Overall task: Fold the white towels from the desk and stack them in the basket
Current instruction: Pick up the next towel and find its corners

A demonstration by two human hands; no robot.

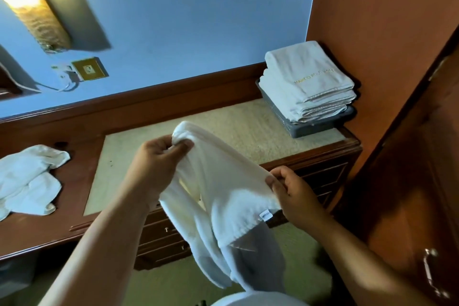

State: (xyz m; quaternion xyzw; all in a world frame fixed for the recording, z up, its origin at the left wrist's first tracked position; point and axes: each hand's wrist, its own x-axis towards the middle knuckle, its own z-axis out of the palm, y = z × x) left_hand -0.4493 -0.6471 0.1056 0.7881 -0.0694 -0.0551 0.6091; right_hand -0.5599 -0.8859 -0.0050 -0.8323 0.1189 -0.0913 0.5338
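The gold lettering on the folded towels (308,82) in the basket (310,128) is blurred; the crumpled towels (29,176) at left are cut off. The white towel (223,189), limp and bunched, is held above the counter (248,126) front, pinched by the fingers of the left hand (159,159) and right hand (295,196).

The beige top of the desk (236,126) lies open across its middle, a broad lane from the front edge back to the grey basket (320,128) in the far right corner, with crumpled towels (29,179) heaped well off to the left. The basket is hemmed by the blue wall (186,20) behind and the orange side wall (372,32) just beside it, and its stack of folded towels (310,82) rises above the rim, leaving approach from above or front-left. The white towel (231,194) gripped between left hand (159,161) and right hand (295,196) hangs before the drawers (164,238), and a wooden door (409,181) crowds the right.
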